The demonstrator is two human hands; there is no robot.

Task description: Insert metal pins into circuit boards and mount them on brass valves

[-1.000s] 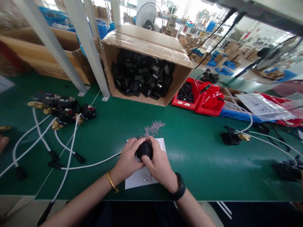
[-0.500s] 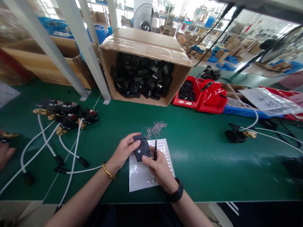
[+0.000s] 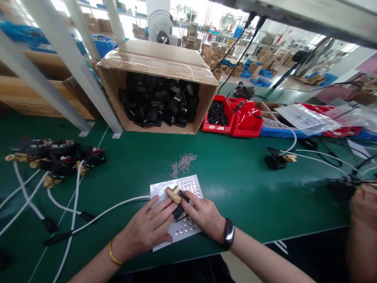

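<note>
A black housing (image 3: 178,212) with a brass fitting (image 3: 174,194) sits between my hands, over a white sheet (image 3: 161,243). The fingers of my left hand (image 3: 147,226) are closed against its near left side, touching the brass. My right hand (image 3: 203,214) grips it from the right. A thin dark tool, probably tweezers (image 3: 182,218), shows beneath the right fingers; how it is held is hidden. From the left hand's side a white cable (image 3: 120,204) runs leftward. Silver round dots (image 3: 188,182) stand in rows on the sheet. Just beyond it lies a pile of screws (image 3: 184,163).
A cardboard box (image 3: 159,59) of black housings stands behind, with red bins (image 3: 218,127) at its right. Cabled brass-and-black assemblies (image 3: 55,157) lie left; another assembly (image 3: 277,160) lies right. A co-worker's hand (image 3: 365,204) is at the far right. White posts (image 3: 85,78) rise at left.
The housing has been turned over, so its brass fitting now faces up, and lowered toward the sheet. My left hand has turned palm down. The view has swung right.
</note>
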